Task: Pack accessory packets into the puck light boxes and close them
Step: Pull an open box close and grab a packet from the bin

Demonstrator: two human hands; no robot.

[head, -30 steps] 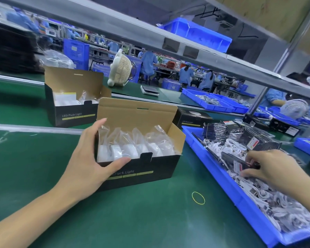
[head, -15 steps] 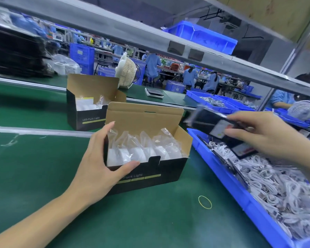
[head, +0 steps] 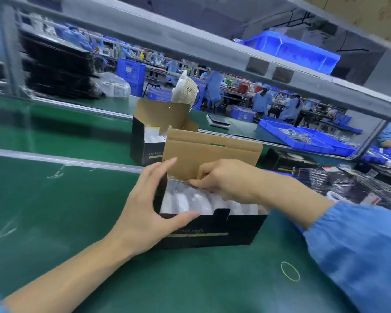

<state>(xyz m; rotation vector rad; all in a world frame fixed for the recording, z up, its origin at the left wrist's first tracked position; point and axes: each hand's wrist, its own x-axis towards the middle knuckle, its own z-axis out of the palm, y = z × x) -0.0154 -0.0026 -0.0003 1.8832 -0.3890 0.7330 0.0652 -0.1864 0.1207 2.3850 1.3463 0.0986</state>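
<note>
An open black puck light box [head: 235, 231] with a raised brown lid [head: 212, 154] stands on the green mat in front of me. White bagged puck lights [head: 190, 202] fill it. My left hand [head: 149, 213] grips the box's left end, thumb on the front wall and fingers up the side. My right hand [head: 226, 181] reaches across into the back of the box, just under the lid, with its fingers pinched on an accessory packet that is almost entirely hidden behind the lights. A second open box [head: 145, 141] stands behind, to the left.
At the right lies a heap of dark accessory packets and white cables [head: 359, 188]. A closed black box [head: 289, 161] sits behind the near one. A yellow rubber band [head: 290, 271] lies on the mat. A white fan [head: 185, 89] and blue trays [head: 303, 138] stand further back.
My right hand picked a dark packet from the bin at the right, carried it left, and lowered it into the back of the box. My left hand kept its hold on the box.
</note>
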